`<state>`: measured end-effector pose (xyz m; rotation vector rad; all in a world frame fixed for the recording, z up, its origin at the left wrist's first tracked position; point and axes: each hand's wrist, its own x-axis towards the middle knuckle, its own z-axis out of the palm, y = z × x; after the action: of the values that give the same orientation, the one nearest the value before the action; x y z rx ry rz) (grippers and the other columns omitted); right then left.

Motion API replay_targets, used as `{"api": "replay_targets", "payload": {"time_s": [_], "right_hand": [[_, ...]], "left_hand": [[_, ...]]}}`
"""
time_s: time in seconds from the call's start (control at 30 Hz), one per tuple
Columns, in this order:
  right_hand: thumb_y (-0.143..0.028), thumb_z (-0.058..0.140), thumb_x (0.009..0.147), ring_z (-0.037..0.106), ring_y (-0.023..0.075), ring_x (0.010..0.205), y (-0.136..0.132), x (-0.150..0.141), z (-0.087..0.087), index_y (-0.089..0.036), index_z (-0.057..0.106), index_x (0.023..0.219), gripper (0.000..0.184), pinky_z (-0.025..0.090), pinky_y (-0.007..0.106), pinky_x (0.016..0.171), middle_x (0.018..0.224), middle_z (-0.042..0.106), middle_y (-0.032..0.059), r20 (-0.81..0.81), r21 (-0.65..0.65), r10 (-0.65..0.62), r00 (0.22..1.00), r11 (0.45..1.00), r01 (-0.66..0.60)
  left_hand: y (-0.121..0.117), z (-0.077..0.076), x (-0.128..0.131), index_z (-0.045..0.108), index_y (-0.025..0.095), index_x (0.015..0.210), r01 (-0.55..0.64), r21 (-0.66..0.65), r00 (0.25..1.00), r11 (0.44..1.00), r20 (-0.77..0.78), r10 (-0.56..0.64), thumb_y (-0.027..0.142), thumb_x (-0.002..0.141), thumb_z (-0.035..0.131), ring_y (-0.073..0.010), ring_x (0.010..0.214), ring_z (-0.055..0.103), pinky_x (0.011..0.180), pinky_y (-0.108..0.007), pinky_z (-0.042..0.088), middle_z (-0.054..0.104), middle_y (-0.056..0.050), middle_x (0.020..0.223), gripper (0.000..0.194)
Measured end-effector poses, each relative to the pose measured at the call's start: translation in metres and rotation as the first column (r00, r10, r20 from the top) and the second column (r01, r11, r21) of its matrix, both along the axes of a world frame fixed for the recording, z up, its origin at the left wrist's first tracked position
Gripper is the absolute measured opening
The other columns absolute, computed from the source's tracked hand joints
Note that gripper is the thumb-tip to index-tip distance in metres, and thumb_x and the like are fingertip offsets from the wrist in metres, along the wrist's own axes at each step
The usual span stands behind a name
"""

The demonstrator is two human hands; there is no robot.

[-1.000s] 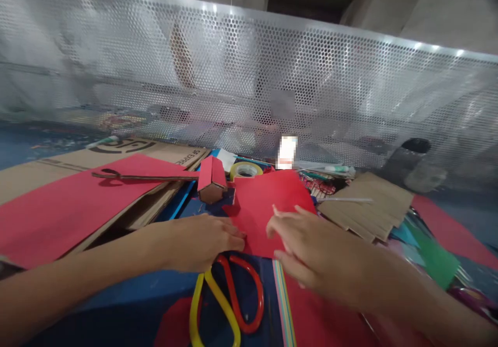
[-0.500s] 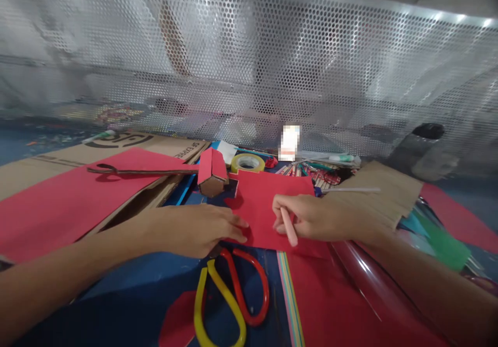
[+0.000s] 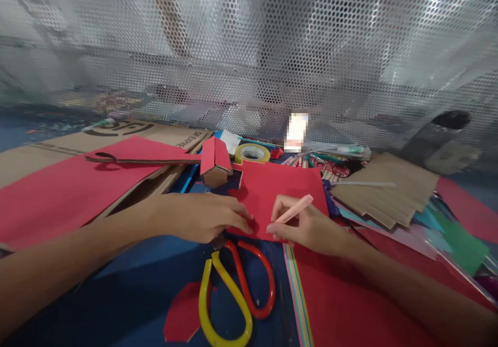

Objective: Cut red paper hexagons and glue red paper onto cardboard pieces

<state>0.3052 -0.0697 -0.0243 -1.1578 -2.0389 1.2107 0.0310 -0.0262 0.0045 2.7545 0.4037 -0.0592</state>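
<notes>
My right hand [image 3: 301, 227] grips a pale pink marker [image 3: 294, 209] like a pen, over a sheet of red paper [image 3: 286, 183]. Its upper end leans up to the right; the tip is hidden by my fingers. My left hand [image 3: 212, 216] lies flat with fingers stretched onto the left side of that sheet. Below it are scissors [image 3: 237, 290] with one yellow and one red handle, their blades hidden near my left hand. Behind my left hand stands a hammer-shaped cardboard piece with a red-covered head [image 3: 216, 163] and a long thin handle [image 3: 155, 161].
A roll of yellow tape [image 3: 252, 153] lies behind the sheet. Flat cardboard with red paper [image 3: 89, 181] covers the left side. Brown card pieces [image 3: 389, 191] and coloured sheets sit at right. A stack of paper [image 3: 298, 295] is in front. A perforated metal panel [image 3: 241, 41] closes the back.
My right hand has turned, so the marker's visible end now points up to the right instead of down. The left hand stays on the red sheet. The view has tilted slightly downward.
</notes>
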Motion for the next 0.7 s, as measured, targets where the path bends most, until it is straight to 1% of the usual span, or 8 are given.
{"api": "replay_targets", "payload": {"time_s": [0.07,0.13,0.23,0.3,0.37,0.47,0.57,0.7], "right_hand": [[-0.041,0.078,0.088,0.061,0.0124,0.067,-0.001,-0.004,-0.005,-0.019,0.06,0.083,0.029,0.046,0.023,0.061,0.073,0.068,-0.0011,-0.036,0.007,-0.02,0.999,1.0,0.021],[-0.04,0.079,0.087,0.062,0.0125,0.065,-0.001,-0.007,-0.009,-0.019,0.063,0.084,0.027,0.047,0.023,0.06,0.072,0.068,-0.0009,-0.075,-0.016,-0.005,0.997,1.0,0.004],[-0.041,0.073,0.093,0.065,0.0127,0.066,-0.001,-0.01,-0.015,-0.018,0.068,0.088,0.024,0.049,0.023,0.06,0.075,0.072,0.0011,-0.084,-0.026,0.039,0.996,0.999,-0.041],[-0.042,0.068,0.097,0.066,0.0127,0.066,-0.002,-0.01,-0.017,-0.018,0.069,0.091,0.025,0.05,0.022,0.06,0.077,0.074,0.0023,-0.075,-0.032,0.036,0.997,0.999,-0.039],[-0.044,0.065,0.098,0.067,0.0129,0.066,-0.002,-0.011,-0.018,-0.018,0.067,0.091,0.028,0.052,0.022,0.06,0.077,0.074,0.0033,-0.088,-0.066,0.017,0.996,0.998,-0.023],[-0.044,0.061,0.1,0.067,0.0127,0.064,-0.002,-0.011,-0.018,-0.017,0.061,0.087,0.03,0.054,0.022,0.058,0.074,0.073,0.0038,-0.145,-0.148,-0.019,0.989,0.989,-0.002],[-0.045,0.058,0.1,0.065,0.0116,0.059,0.0,-0.012,-0.018,-0.018,0.058,0.083,0.032,0.053,0.021,0.053,0.072,0.069,0.0025,-0.191,-0.207,-0.057,0.98,0.978,0.017],[-0.047,0.059,0.099,0.063,0.0118,0.055,0.003,-0.01,-0.022,-0.017,0.057,0.078,0.036,0.052,0.021,0.048,0.067,0.065,0.0014,-0.211,-0.224,-0.08,0.974,0.974,0.032]], "left_hand": [[0.0,0.0,0.0,0.068,0.029,0.136,-0.009,0.011,0.999,1.0,-0.037,0.01,-0.006,0.084,0.054,-0.0218,0.127,0.063,0.101,-0.026,0.05,0.066,-0.006,0.14,0.064],[0.002,0.0,0.001,0.067,0.029,0.136,-0.006,0.018,0.999,1.0,-0.044,0.007,-0.006,0.084,0.055,-0.0216,0.126,0.063,0.101,-0.025,0.049,0.066,-0.005,0.14,0.064],[0.006,-0.005,0.002,0.071,0.028,0.13,-0.001,0.006,1.0,1.0,-0.01,0.001,-0.004,0.086,0.056,-0.0203,0.122,0.065,0.101,-0.023,0.049,0.068,-0.005,0.135,0.056],[0.009,-0.01,0.003,0.073,0.027,0.127,-0.004,-0.008,1.0,1.0,0.021,0.004,-0.002,0.089,0.059,-0.0192,0.117,0.067,0.098,-0.021,0.049,0.07,-0.006,0.13,0.05],[0.013,-0.015,0.003,0.074,0.025,0.127,0.007,-0.022,0.998,1.0,0.057,-0.006,0.004,0.093,0.06,-0.0187,0.114,0.068,0.097,-0.021,0.05,0.07,-0.007,0.127,0.042],[0.018,-0.022,0.004,0.076,0.023,0.125,0.056,-0.041,0.99,0.998,0.129,-0.05,0.009,0.097,0.061,-0.0189,0.113,0.068,0.1,-0.022,0.049,0.07,-0.009,0.126,0.035],[0.021,-0.027,0.004,0.076,0.025,0.126,0.074,-0.042,0.984,0.996,0.164,-0.066,0.009,0.097,0.061,-0.019,0.113,0.068,0.099,-0.022,0.049,0.07,-0.011,0.127,0.036],[0.024,-0.029,0.002,0.075,0.031,0.129,0.081,-0.024,0.985,0.996,0.158,-0.076,0.011,0.098,0.06,-0.0198,0.114,0.067,0.098,-0.023,0.05,0.068,-0.011,0.133,0.04]]}}
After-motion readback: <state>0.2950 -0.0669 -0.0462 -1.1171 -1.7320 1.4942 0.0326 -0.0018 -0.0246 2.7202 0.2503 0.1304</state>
